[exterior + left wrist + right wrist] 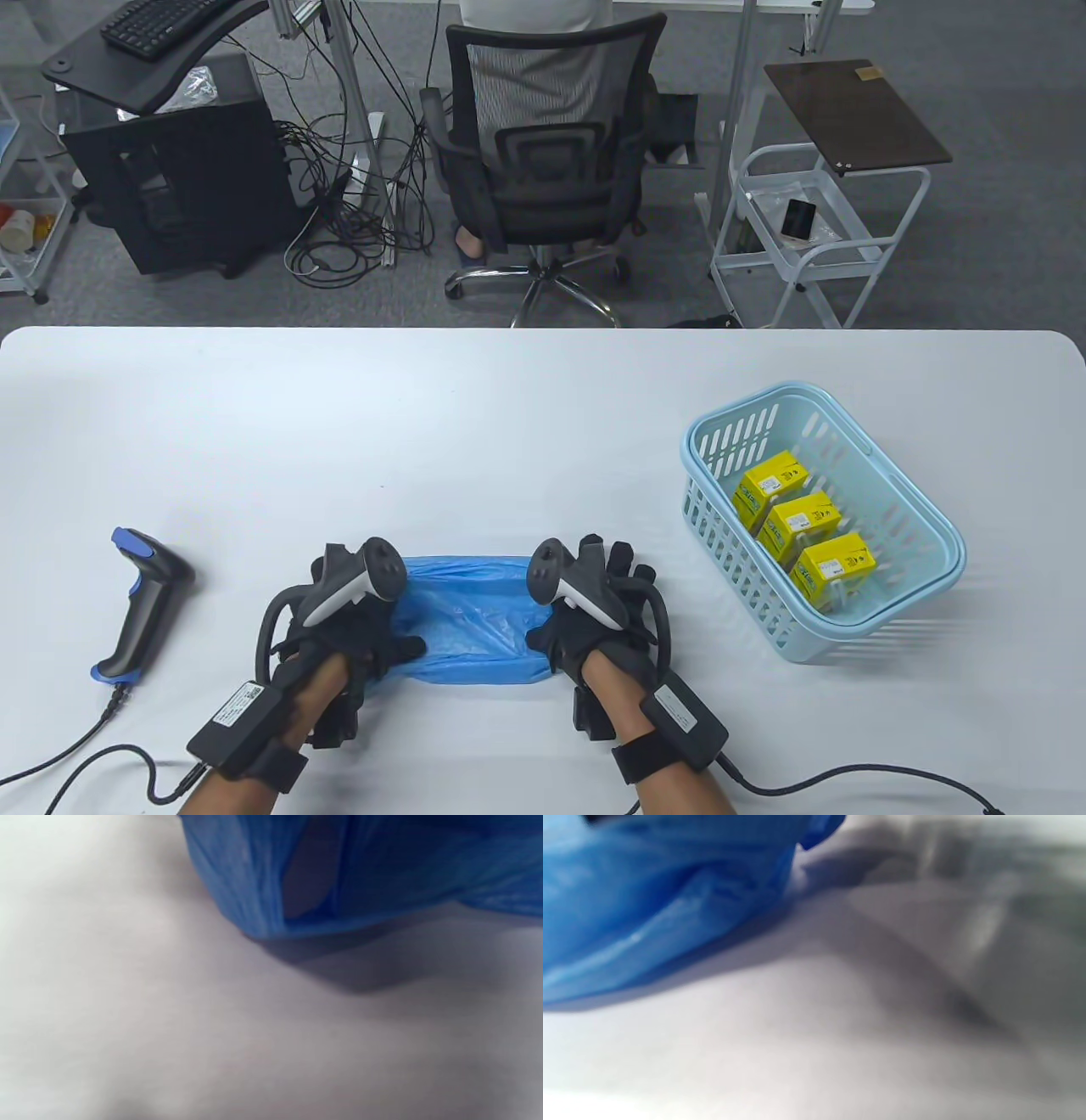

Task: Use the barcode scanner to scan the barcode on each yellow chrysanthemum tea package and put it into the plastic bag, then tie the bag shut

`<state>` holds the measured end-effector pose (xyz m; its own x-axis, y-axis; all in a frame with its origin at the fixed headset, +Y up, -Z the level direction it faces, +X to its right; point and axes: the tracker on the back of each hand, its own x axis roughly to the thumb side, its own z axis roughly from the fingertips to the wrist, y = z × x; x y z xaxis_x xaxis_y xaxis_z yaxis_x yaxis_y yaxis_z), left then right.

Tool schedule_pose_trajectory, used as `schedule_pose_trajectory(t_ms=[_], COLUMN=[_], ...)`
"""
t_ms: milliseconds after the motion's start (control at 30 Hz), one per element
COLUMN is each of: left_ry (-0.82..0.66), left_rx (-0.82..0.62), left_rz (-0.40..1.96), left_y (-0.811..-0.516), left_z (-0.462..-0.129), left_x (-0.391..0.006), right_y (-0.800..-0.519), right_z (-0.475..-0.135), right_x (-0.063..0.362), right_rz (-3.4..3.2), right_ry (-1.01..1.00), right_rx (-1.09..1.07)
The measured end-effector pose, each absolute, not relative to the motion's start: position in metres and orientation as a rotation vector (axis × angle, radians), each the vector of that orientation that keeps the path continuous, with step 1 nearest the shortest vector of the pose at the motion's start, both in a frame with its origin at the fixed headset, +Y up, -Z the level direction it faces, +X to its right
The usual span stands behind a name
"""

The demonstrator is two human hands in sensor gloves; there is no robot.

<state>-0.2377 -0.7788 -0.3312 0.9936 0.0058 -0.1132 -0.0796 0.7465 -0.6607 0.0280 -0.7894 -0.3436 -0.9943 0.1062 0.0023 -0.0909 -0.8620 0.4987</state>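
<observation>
A blue plastic bag [475, 620] lies crumpled on the white table near its front edge. My left hand [373, 632] holds the bag's left end and my right hand [573, 615] its right end, each thumb lying on the plastic. The trackers hide most of the fingers. In both wrist views the blue plastic bag [382, 866] [649, 899] hangs slightly off the table with a shadow beneath it, and no fingers show. Three yellow tea packages [802, 519] lie in a light blue basket [933, 526] at the right. The black and blue barcode scanner [140, 607] lies at the left.
The scanner's cable [85, 755] trails to the front left edge, and a glove cable [848, 777] runs along the front right. Beyond the table's far edge stand an office chair [534, 161] and a white cart [806, 229].
</observation>
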Motion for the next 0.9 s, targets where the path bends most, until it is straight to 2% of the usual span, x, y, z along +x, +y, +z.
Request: schedule_pose_trajectory(t_ms=[67, 167, 267, 367, 500, 900], left_ry=[0.080, 0.066, 0.076, 0.073, 0.066, 0.051], left_rx=[-0.734, -0.746, -0.745, -0.683, -0.705, -0.672], left_rz=[0.020, 0.013, 0.004, -0.048, -0.001, -0.007], left_y=[-0.777, -0.777, -0.777, -0.775, -0.778, -0.775], left_z=[-0.330, -0.329, -0.328, -0.327, -0.326, -0.329], left_x=[-0.238, -0.240, -0.245, -0.244, -0.247, -0.250], right_y=[-0.793, -0.792, -0.791, -0.790, -0.791, -0.790], right_z=[-0.344, -0.345, -0.344, -0.344, -0.347, -0.349], right_x=[0.030, 0.031, 0.032, 0.032, 0.035, 0.037], right_rz=[2.887, 2.890, 2.865, 2.861, 2.817, 2.857], right_ry=[0.926, 0.962, 0.946, 0.960, 0.995, 0.881], right_rx=[-0.027, -0.037, -0.039, -0.027, -0.007, -0.030])
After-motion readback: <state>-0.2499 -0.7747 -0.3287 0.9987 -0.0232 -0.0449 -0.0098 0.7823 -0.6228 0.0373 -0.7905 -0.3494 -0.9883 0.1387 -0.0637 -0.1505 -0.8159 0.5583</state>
